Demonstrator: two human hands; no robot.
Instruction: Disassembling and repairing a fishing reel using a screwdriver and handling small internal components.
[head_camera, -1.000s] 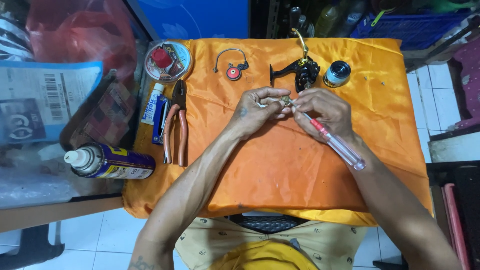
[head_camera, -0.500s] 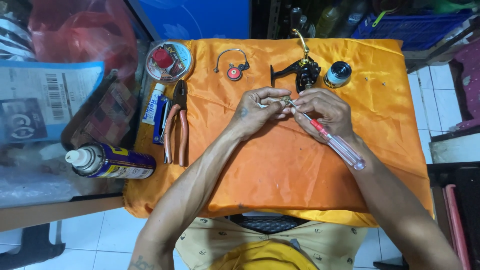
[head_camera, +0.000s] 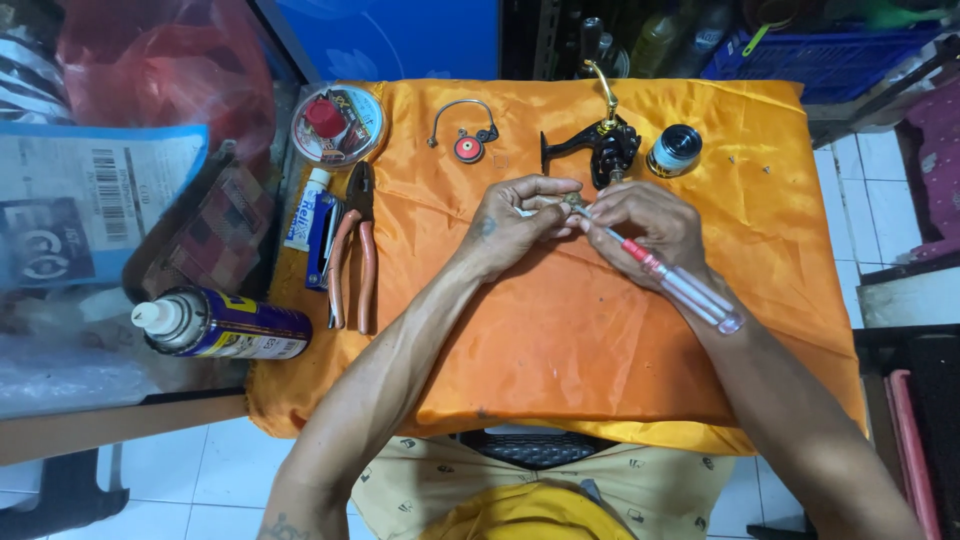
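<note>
Nothing shifted since prior frame. Left hand (head_camera: 515, 225) pinches small metal part (head_camera: 573, 203); right hand (head_camera: 645, 230) grips screwdriver (head_camera: 670, 280), tip on part. Reel body (head_camera: 600, 150) at 12 o'clock. Step: driving screw; next needs steady tip.

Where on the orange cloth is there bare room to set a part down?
The orange cloth is bare in the near half below both hands, and along the right side past the spool. It is crowded at the left edge around the pliers and along the far edge by the reel body.

Bare forearms, small tattoo on left hand (head_camera: 505, 228) (faint); patterned beige shorts
</note>
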